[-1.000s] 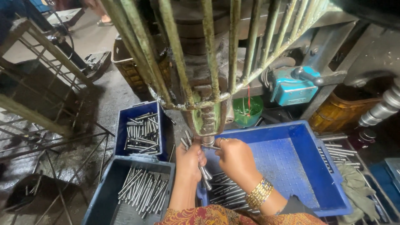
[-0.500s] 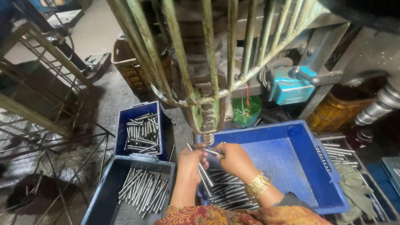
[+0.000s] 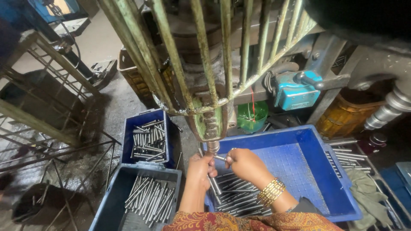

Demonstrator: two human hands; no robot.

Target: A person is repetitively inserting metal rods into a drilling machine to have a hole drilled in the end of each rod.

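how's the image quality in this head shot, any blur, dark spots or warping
Head view: the hands and the metal rods in the big blue tray are evenly lit and fairly sharp; the top right corner is near black; the floor at left lies in dim shadow; the green guard bars fan outward, a wide-angle stretch; faint sheen on the rods, no harsh glare.

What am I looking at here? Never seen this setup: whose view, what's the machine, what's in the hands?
The view comes from a camera on the worker's head, looking down. A green barred guard surrounds a press-like machine. Under its tip, the left hand grips a few metal rods, while the right hand, with gold bangles, pinches one short rod near the tool. Below them a large blue tray holds more rods. Two smaller crates on the left are filled with rods too.
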